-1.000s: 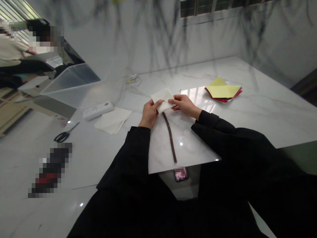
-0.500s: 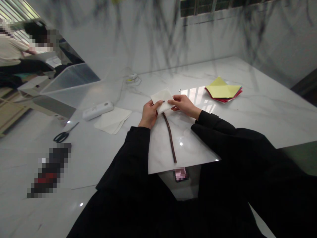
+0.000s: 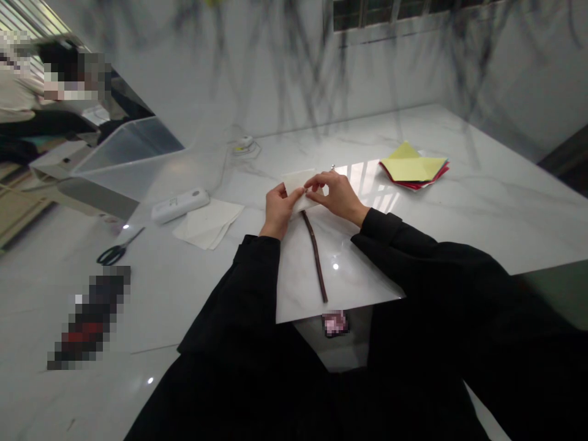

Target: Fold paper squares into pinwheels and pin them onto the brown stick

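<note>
My left hand (image 3: 277,213) grips a small sheet of white paper (image 3: 297,178) above the table, its thumb on top. Over the same sheet, my right hand (image 3: 340,195) has thumb and fingertips pinched together close to the left thumb tip. Whatever lies between those fingertips is too small and covered to make out. A thin brown stick (image 3: 315,251) lies on the table just below the paper, its upper end near the sheet. Behind my right hand is a tiny shiny piece (image 3: 332,167).
Left of my hands lie white sheets (image 3: 209,228), a long white device (image 3: 180,206), scissors (image 3: 113,253) and a pixelated dark object (image 3: 89,318). Coloured paper (image 3: 413,170) is stacked to the right. A clear plastic bin (image 3: 131,150) stands far left, with people beyond.
My right hand has moved left from the paper's right edge, and its fingers now pinch by my left thumb. The small dark piece seen there before is now covered.
</note>
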Motion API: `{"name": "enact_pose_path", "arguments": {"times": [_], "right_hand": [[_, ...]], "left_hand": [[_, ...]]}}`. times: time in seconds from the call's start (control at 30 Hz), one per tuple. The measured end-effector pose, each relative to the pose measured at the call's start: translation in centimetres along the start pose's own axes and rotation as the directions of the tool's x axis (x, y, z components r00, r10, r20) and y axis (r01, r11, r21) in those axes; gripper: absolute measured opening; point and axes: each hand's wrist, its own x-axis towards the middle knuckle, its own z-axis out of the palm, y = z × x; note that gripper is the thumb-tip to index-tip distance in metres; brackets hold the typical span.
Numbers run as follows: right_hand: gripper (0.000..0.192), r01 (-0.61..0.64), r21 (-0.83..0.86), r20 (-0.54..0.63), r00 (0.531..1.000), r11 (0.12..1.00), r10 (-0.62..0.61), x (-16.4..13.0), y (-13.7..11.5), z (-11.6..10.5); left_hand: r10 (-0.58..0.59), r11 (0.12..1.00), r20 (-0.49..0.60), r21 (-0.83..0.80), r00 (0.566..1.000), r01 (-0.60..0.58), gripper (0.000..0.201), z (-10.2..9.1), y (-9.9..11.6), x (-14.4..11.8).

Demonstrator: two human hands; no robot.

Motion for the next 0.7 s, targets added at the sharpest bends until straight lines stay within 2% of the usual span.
{"name": "enact_pose_path", "arguments": {"times": [0.13, 0.7], "right_hand": [[0.009, -0.045, 0.008, 0.035, 0.998, 0.999, 0.045, -0.12, 0.05, 0.03], [0.008, -0.117, 0.028, 0.042, 0.992, 0.993, 0.116, 0.10, -0.92, -0.33]], "left_hand": [[-0.001, 0.999, 0.024, 0.035, 1.000, 0.000, 0.043, 0.20, 0.19, -0.25], [-0.012, 0.999, 0.046, 0.032, 0.999, 0.011, 0.042, 0.37, 0.28, -0.39]]}}
